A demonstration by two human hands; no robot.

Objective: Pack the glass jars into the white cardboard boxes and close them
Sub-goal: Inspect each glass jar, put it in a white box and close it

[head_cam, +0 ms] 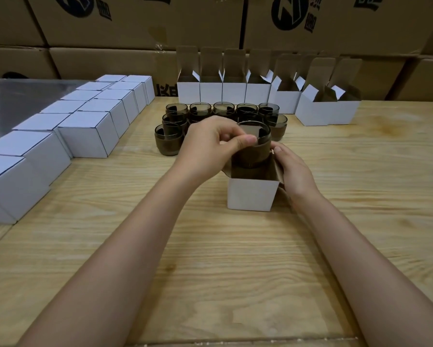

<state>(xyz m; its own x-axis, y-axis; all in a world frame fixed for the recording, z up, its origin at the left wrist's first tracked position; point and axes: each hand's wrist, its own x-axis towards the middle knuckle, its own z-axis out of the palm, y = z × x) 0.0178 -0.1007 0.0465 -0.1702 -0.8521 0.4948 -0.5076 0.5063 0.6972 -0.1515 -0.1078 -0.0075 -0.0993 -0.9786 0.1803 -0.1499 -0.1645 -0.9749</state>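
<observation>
As our left hand [210, 144] pinches the dark jar [254, 152] upright by its rim, our right hand [295, 171] grips the white box [250, 194] at three o'clock.

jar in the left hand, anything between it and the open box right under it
Nothing visible. The jar, pinched at the rim by fingers of the left hand, is at the mouth of the open box, and the right hand holds the side flap outward, clear of it.

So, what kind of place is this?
Probably a packing area in a warehouse: large brown cartons are stacked behind the wooden table, with rows of closed white boxes and waiting glass jars.
</observation>
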